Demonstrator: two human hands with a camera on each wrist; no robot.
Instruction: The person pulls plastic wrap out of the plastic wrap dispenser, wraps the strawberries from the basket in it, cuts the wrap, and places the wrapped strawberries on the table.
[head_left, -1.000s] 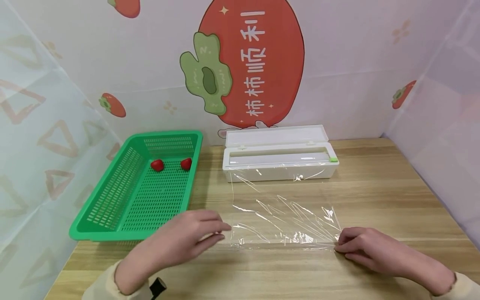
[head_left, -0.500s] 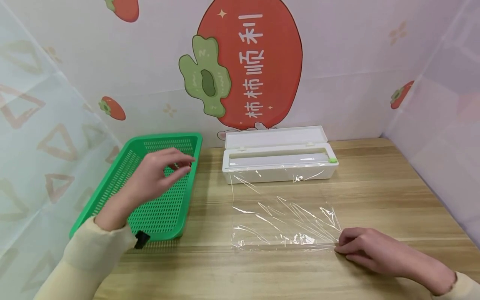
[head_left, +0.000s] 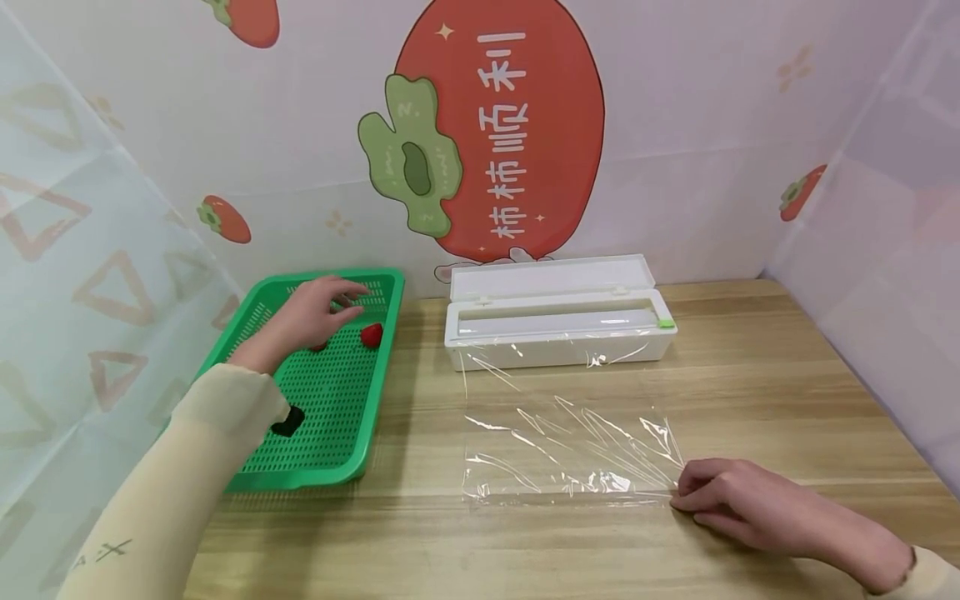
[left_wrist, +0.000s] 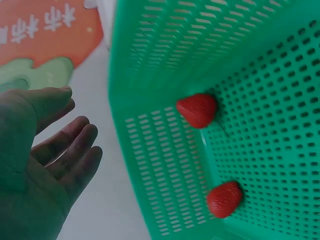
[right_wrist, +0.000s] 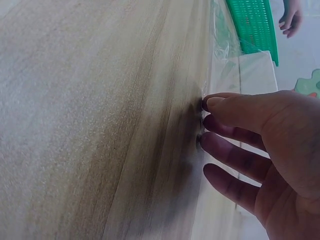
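My left hand [head_left: 318,315] hovers over the green plastic basket [head_left: 381,392], its fingers loosely bent and holding nothing. Two red strawberries lie in that basket: one strawberry [head_left: 371,336] near the right wall, the other partly hidden under the hand in the head view. The left wrist view shows both, an upper strawberry [left_wrist: 197,110] and a lower strawberry [left_wrist: 225,199], apart from the fingers. At the right, my right hand [head_left: 738,504] pinches the near right corner of a clear sheet of plastic wrap [head_left: 562,442] at the table surface. The sheet runs out from a white dispenser box [head_left: 562,353].
The dispenser's lid [head_left: 555,277] stands raised at the back, and a green slider [head_left: 666,323] sits at its right end. A wooden table [head_left: 750,375] lies under everything. Printed cloth walls [head_left: 697,167] enclose the back and sides.
My left hand has moved from beside the wrap's left corner, left and away from me, to above the basket's far part. The right hand stays at the wrap's corner.
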